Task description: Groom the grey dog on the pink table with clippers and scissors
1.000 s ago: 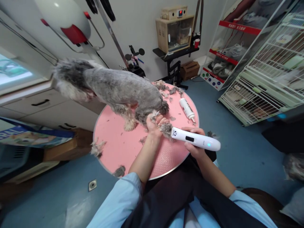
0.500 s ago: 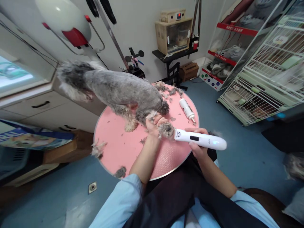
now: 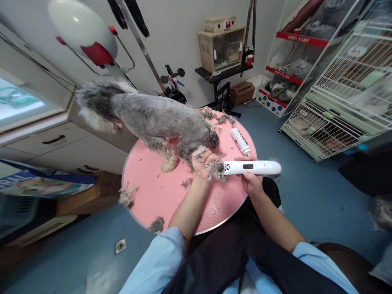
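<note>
A grey dog [image 3: 159, 114] with a close-cut back stands on the round pink grooming table [image 3: 153, 188], its head to the left. My left hand [image 3: 202, 162] is closed around one of its hind legs, and the shaggy paw [image 3: 217, 170] sticks out to the right of my fingers. In my right hand [image 3: 251, 179] lies a white hair clipper [image 3: 254, 167], held nearly level. The clipper's head touches the fur of the paw. Just beyond it, a white bottle [image 3: 240, 141] lies on its side on the table.
Cut fur [image 3: 128, 195] hangs at the table's left edge, with more clumps [image 3: 216, 116] at the back. A white-and-red dryer [image 3: 82, 30] and a grooming arm [image 3: 142, 45] rise behind the dog. Wire cages [image 3: 339, 102] stand at the right.
The clipper has swung from a downward slant to nearly level, its rear end rising and shifting left. My right hand has moved up with it. My left hand still grips the leg, slightly farther right.
</note>
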Demonstrator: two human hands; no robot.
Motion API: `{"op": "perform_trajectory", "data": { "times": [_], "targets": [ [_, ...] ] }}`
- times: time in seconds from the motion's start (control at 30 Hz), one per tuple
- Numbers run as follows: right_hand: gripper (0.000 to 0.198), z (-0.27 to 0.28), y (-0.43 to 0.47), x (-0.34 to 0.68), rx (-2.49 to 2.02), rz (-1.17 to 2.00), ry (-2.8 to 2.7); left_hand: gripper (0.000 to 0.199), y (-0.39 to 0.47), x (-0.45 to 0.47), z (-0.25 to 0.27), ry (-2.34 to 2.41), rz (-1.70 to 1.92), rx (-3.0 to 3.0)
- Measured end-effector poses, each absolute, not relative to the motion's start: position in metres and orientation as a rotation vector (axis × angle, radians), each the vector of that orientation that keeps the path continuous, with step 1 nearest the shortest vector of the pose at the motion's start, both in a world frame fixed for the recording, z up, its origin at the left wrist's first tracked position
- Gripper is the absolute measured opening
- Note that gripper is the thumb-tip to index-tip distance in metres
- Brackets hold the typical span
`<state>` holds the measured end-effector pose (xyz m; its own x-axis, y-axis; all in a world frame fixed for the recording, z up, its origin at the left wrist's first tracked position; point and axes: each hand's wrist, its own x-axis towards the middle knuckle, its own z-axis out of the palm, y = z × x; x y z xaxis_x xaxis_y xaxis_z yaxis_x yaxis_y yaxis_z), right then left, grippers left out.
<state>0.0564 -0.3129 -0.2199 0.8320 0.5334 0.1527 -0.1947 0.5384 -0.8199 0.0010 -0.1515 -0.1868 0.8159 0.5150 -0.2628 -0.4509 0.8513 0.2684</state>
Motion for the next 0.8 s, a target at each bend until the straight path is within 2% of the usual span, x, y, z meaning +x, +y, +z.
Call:
{"op": "perform_trajectory", "data": {
  "times": [0.1,0.27,0.43,0.53,0.8],
  "targets": [
    [0.049,-0.217,-0.313,0.049,-0.852,0.497,-0.369,0.035,-0.15,0.0,-0.185,0.331,0.54,0.206],
    [0.043,-0.219,-0.323,0.028,-0.943,0.339,-0.391,0.037,-0.146,-0.002,-0.182,0.307,0.576,0.209],
    [0.05,-0.217,-0.321,0.014,-1.055,0.283,-0.47,0.038,-0.146,-0.001,-0.186,0.295,0.58,0.231],
    [0.047,-0.208,-0.319,0.011,-1.131,0.228,-0.478,0.039,-0.148,0.0,-0.186,0.281,0.57,0.211],
    [0.044,-0.197,-0.317,0.015,-1.202,0.229,-0.573,0.041,-0.149,0.001,-0.179,0.352,0.578,0.193]
  ]
}}
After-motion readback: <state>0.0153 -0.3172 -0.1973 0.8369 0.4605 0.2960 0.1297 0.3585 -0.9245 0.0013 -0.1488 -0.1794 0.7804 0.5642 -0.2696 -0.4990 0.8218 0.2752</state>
